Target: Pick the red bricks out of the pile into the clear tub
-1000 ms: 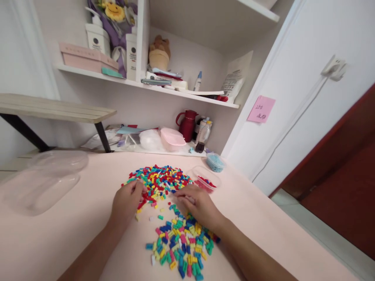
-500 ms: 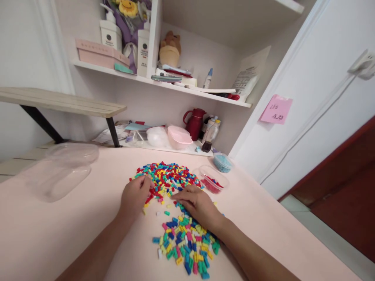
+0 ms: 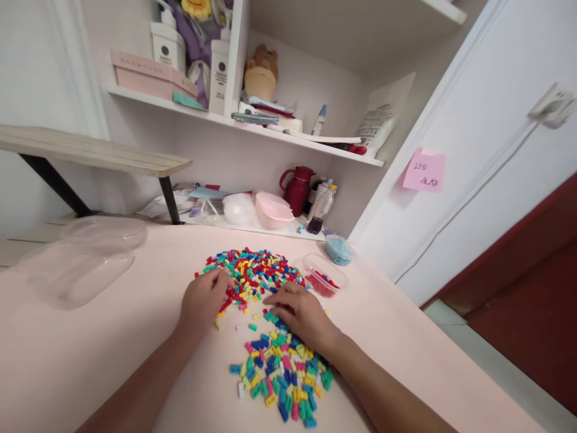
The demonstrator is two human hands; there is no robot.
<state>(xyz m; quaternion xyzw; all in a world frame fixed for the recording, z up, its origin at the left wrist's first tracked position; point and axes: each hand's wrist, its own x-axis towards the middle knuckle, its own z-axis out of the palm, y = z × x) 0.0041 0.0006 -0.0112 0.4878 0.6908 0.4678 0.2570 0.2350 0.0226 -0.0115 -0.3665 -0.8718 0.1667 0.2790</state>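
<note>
Both forearms (image 3: 143,371) angle inward, left hand (image 3: 205,297) curled, right hand (image 3: 303,311) palm-down.

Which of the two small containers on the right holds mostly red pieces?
The front container, nearer the right hand; the back container, farther from that hand, shows light-blue contents instead.

Soft, even indoor light; faint shadow beside pink note (image 3: 424,171); edges stretched; far bricks (image 3: 255,269) slightly blurred.

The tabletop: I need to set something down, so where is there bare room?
The tabletop shows bare between the clear containers and the left hand, and right of the right hand, nearer than the red-brick tub. Crowded: the middle, with the far brick pile and near brick pile.
</note>
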